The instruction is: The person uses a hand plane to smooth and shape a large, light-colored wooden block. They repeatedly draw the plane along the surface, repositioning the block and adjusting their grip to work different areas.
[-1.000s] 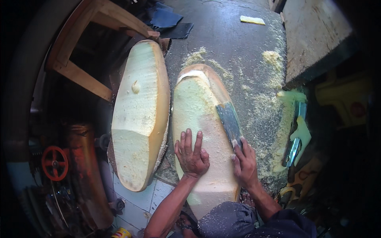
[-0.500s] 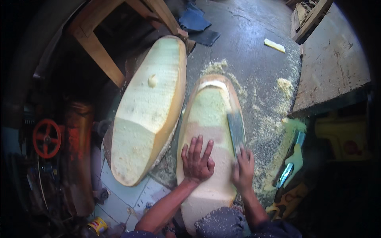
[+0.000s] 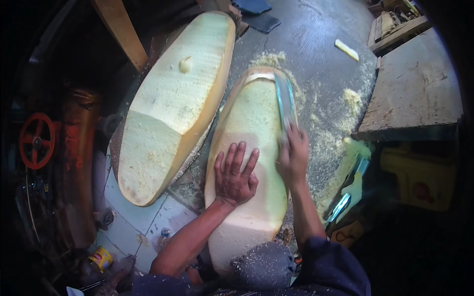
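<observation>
A long cream foam seat pad [image 3: 252, 177], likely for a motorcycle, lies lengthwise in front of me. My left hand [image 3: 236, 175] rests flat on its middle, fingers spread. On the pad's right side my right hand [image 3: 295, 155] grips one end of a long, flat, grey-blue blade-like tool [image 3: 285, 101]. The tool lies along the right edge, reaching up toward the pad's rounded far end; motion blurs it, so its exact kind is unclear. A second foam seat pad [image 3: 170, 108] lies to the left, with a small rounded lump [image 3: 185, 64] on top.
Foam crumbs [image 3: 316, 148] cover the floor on the right. A foam offcut [image 3: 346, 50] lies farther off. A wooden board [image 3: 414, 84] stands at the right, a shiny-bladed tool [image 3: 345, 197] below it. On the left are a red wheel [image 3: 37, 140], a rusty cylinder [image 3: 79, 163] and a yellow can [image 3: 101, 258].
My right hand has pushed the tool forward along the pad's right edge toward its far end. The left hand stays flat on the pad. The whole view has shifted slightly.
</observation>
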Available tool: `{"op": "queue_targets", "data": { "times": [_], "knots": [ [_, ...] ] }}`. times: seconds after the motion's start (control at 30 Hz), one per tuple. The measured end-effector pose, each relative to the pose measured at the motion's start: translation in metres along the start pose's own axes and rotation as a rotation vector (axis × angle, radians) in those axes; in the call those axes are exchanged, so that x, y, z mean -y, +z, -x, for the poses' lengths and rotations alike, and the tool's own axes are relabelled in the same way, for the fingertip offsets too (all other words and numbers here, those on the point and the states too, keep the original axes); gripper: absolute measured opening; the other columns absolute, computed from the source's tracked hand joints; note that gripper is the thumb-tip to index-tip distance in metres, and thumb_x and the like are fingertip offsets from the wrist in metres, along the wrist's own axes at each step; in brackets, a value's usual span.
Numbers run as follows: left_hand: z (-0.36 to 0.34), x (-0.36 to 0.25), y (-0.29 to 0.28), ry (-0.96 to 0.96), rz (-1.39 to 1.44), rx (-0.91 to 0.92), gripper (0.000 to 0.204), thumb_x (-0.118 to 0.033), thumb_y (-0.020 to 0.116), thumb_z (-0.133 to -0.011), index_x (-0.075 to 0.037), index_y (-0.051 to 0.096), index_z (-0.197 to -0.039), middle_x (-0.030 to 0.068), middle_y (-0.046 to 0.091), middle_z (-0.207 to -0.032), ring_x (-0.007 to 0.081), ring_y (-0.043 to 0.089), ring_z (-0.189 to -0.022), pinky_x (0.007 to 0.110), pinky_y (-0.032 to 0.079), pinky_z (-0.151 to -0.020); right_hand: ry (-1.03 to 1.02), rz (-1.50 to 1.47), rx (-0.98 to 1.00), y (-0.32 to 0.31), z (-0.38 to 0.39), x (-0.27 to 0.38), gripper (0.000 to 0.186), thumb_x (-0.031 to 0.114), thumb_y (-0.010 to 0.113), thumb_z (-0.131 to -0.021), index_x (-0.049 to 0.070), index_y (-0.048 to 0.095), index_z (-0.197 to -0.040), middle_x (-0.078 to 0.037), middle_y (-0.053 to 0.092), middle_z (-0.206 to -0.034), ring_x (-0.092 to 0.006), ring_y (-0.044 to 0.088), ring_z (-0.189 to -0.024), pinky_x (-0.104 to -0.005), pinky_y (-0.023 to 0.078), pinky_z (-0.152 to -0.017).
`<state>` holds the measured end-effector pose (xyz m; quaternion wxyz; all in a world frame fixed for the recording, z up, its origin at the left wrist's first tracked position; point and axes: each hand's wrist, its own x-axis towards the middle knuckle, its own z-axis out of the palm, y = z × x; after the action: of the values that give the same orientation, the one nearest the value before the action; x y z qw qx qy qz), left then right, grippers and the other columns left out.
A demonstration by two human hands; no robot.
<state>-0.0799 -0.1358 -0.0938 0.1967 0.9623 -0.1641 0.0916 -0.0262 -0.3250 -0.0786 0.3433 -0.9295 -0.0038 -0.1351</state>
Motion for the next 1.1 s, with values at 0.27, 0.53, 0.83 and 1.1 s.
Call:
{"op": "queue_targets", "data": {
  "times": [0.27,0.53,0.83,1.1],
  "knots": [
    [0.002,0.001,0.004,-0.005,0.019,0.009,0.065,-0.030,0.052,-0.093,-0.023,0.053,-0.158,0.0137,0.041,-0.166,0.0322,0.035,-0.156,0.059,0.022,-0.126,-0.004,-0.021,0.085,-0.031,0.065,0.010,0.036,0.000,0.057,-0.099,-0.006,0.064,-0.134,-0.029,0.063,-0.141,-0.0436,0.061,-0.125,-0.0527,0.040,-0.114],
    [0.002,0.000,0.000,-0.004,-0.006,0.023,0.066,-0.026,0.053,-0.092,-0.022,0.052,-0.158,0.0148,0.040,-0.166,0.0334,0.036,-0.155,0.060,0.022,-0.125,0.159,-0.120,0.086,0.013,-0.059,0.008,0.041,0.005,0.060,-0.100,-0.001,0.061,-0.141,-0.029,0.068,-0.121,-0.0490,0.059,-0.118,-0.0480,0.046,-0.108],
    [0.000,-0.003,0.005,-0.005,-0.058,0.051,0.064,-0.031,0.048,-0.095,-0.022,0.052,-0.158,0.0150,0.041,-0.166,0.0330,0.035,-0.156,0.060,0.022,-0.125,0.152,-0.162,-0.008,0.002,-0.023,0.007,0.037,0.004,0.061,-0.099,0.000,0.065,-0.136,-0.026,0.067,-0.136,-0.0464,0.061,-0.117,-0.0518,0.045,-0.108],
    [-0.001,-0.002,0.005,0.024,-0.048,0.052,0.068,-0.024,0.053,-0.090,-0.018,0.052,-0.158,0.0191,0.042,-0.163,0.0375,0.036,-0.154,0.062,0.025,-0.122,0.197,-0.085,0.054,-0.028,0.076,0.003,0.040,0.001,0.063,-0.094,0.001,0.067,-0.134,-0.021,0.065,-0.144,-0.0443,0.059,-0.127,-0.0577,0.036,-0.117]
  ]
}}
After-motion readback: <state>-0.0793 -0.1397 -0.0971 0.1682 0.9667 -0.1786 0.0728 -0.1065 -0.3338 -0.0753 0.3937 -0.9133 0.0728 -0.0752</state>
